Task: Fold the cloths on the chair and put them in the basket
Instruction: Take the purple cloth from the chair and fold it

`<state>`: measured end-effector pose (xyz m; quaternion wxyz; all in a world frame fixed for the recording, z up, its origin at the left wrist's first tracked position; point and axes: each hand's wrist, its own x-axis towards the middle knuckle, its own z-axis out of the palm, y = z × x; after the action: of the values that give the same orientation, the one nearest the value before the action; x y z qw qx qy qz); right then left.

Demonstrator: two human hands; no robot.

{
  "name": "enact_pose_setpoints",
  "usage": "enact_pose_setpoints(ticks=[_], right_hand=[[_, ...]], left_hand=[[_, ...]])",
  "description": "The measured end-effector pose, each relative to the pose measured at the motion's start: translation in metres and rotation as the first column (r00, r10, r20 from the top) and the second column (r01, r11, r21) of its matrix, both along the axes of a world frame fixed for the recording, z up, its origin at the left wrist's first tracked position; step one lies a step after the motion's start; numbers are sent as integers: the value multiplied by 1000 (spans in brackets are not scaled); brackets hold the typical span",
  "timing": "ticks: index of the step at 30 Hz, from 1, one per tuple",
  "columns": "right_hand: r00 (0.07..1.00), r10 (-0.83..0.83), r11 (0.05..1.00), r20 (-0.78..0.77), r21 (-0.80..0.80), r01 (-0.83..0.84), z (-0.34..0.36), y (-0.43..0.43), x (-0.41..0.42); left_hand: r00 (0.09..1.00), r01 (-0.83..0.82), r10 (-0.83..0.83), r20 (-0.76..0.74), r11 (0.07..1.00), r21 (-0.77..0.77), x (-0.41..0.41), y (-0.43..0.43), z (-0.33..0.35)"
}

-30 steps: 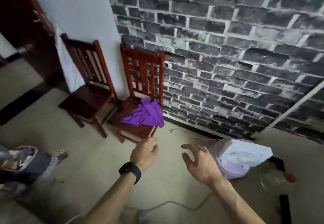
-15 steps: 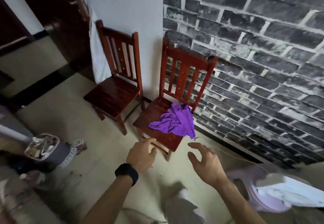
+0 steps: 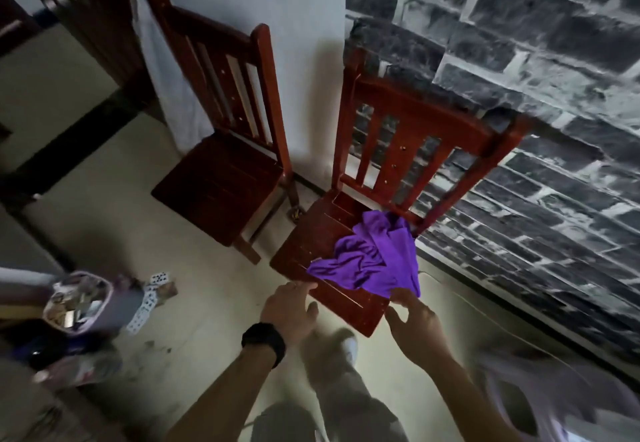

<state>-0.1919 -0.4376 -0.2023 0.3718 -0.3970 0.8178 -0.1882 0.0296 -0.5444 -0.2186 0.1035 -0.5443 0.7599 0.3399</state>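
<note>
Basket: sitting on the floor at 9 o'clock of the person, pale-rimmed, holding mixed items too blurred to identify. Playing cards are lying scattered on the floor at 3 o'clock of the basket.

2 red wooden chairs are standing against the walls. The left chair is standing at 11 o'clock of the person, backed against a white wall. The right chair is standing at 12 o'clock, backed against the grey brick wall.

Left hand: hovering palm down with fingers straight and gripping nothing, its fingertips lying at the front edge of the right chair's seat, just beside the cloth's 8 o'clock corner. A black watch is sitting on that wrist.

Purple cloth: lying crumpled and unfolded on the right chair's seat, bunched toward the seat's 3 o'clock side, with 1 edge hanging over it.

Right hand: spreading, fingers loosely curved, thumb apart, holding nothing. Its fingertips are sitting at the cloth's 6 o'clock hem. Contact cannot be confirmed.

A pale, badly blurred object is lying on the floor at 4 o'clock of the person.
</note>
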Motion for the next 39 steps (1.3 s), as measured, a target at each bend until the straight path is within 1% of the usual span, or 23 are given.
enact_pose_setpoints(ticks=[4,9,13,16,18,21,24,27,29,32,34,37,39], right_hand=[[999,-30,998,-12,49,30,-47,-47,-15],[998,-57,978,-23,199,60,-116,-94,-33],[991,-117,942,-68,309,132,-175,-117,-48],[977,-166,929,-136,311,202,-222,-130,-61],[965,-206,924,-165,290,247,-254,-138,-69],[940,-260,896,-219,308,320,-296,-148,-74],[908,-289,876,-303,298,379,-315,-156,-70],[876,-261,860,-407,313,402,-304,-164,-64],[858,-268,869,-438,274,411,-282,-164,-56],[809,-377,881,-450,95,464,-236,-161,-46],[785,-439,878,-437,-22,478,-198,-160,-42],[775,-503,864,-382,-184,469,-131,-161,-36],[757,-531,846,-380,-282,452,-84,-162,-30]], left_hand=[[998,47,-47,30,999,3,-12,-51,-34],[990,124,-124,72,992,-8,-24,-103,-100],[950,266,-259,174,964,-22,-31,-142,-172],[911,360,-352,214,933,4,-38,-164,-226],[886,424,-413,212,906,-5,-44,-176,-261],[834,514,-509,214,857,37,-43,-182,-303],[829,531,-522,198,847,12,-28,-172,-324],[826,533,-536,176,844,66,-21,-172,-324],[802,554,-568,183,823,129,-23,-183,-317],[759,578,-619,203,783,230,-32,-207,-301],[777,533,-591,217,801,272,-40,-223,-280],[805,509,-557,202,825,246,-57,-240,-227],[845,490,-521,124,845,214,-70,-245,-182]])
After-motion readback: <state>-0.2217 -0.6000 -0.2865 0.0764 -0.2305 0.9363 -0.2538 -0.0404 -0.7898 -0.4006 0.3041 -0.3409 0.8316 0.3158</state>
